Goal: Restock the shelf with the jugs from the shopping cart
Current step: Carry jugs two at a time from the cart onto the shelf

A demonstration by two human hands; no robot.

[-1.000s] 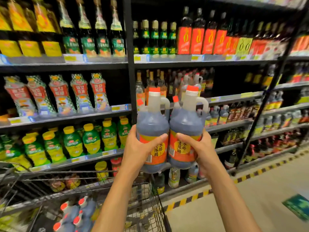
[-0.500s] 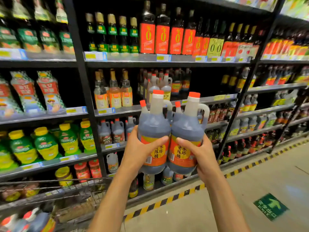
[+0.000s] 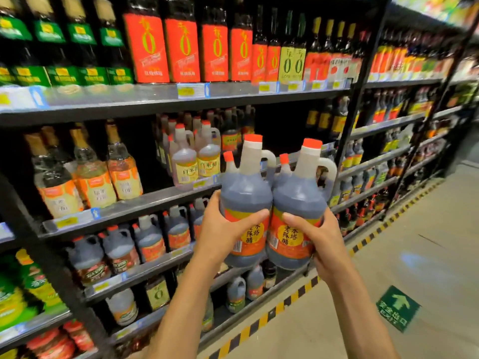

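Note:
I hold two dark vinegar jugs with orange caps and orange labels side by side at chest height, in front of the shelves. My left hand grips the left jug around its lower body. My right hand grips the right jug the same way. A smaller orange-capped jug shows behind each one. On a shelf below and left of my hands stand matching dark jugs. The shopping cart is out of view.
Pale vinegar jugs stand on the middle shelf behind my hands. Tall red-labelled bottles fill the top shelf. A black upright post splits the bays. A yellow-black floor stripe and a green arrow sign mark the aisle floor.
My view has shifted right along the shelves and closer to them; the cart has slipped out of view at lower left. Both hands still hold the jugs, now nearer the shelves.

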